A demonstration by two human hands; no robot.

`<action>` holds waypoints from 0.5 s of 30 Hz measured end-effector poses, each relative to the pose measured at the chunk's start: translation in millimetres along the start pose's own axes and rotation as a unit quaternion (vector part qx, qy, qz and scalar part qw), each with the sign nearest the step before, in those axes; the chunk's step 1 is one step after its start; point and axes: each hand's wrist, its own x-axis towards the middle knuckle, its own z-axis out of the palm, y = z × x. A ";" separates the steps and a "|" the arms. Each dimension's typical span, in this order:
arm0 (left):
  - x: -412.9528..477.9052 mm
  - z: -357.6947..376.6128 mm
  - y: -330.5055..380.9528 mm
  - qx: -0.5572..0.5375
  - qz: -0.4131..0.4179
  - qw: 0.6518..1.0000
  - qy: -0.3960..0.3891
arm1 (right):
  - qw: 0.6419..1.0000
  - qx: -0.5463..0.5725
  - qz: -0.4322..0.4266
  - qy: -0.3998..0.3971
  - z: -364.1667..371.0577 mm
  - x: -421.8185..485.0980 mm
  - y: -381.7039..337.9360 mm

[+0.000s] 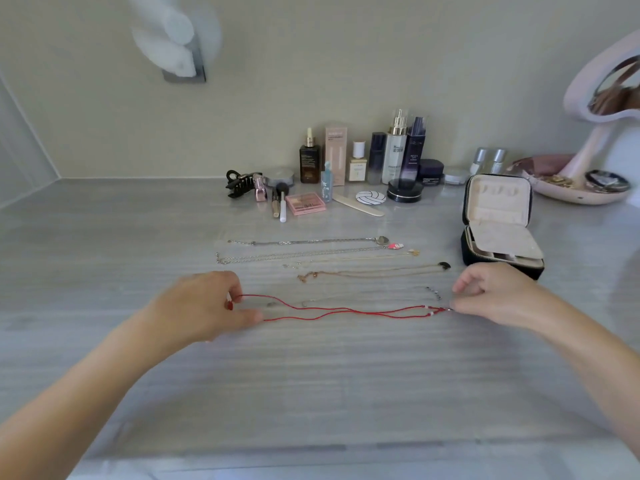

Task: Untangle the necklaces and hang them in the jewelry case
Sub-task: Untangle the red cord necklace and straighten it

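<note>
Red cord necklace (346,311) lies stretched along centre frame, lowest in the row of necklaces. Left hand (204,306) grip: fingertips pinching the cord's left loop. Right hand (491,296) grip: fingertips pinching the beaded clasp end. Cord looks very light, thin and limp, so it likely re-tangles and snags easily. Best taken at the ends or clasp, not mid-span. Thin silver chain (363,294) runs just above and meets the cord toward the left; cannot tell if caught. More chains (304,241) lie in parallel rows higher up. Jewelry case (498,223) stands open right of centre, nothing visibly hanging in the lid. Surface (311,393) grey, streaked, glossy. Cosmetics (394,150) upper centre against a beige wall; mirror (609,84) upper right.
</note>
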 end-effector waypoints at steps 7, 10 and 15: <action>8.0 -9.4 22.0 0.056 0.045 0.997 0.008 | 0.967 -0.108 -0.223 -0.060 36.3 -3.9 -53.8; 16.3 -5.0 47.9 -0.053 0.117 0.992 0.003 | 0.953 -0.141 -0.257 -0.079 58.5 -1.6 -74.3; 37.4 3.9 75.7 -0.297 0.167 0.940 -0.008 | 0.932 -0.174 -0.295 -0.119 59.5 -3.8 -83.8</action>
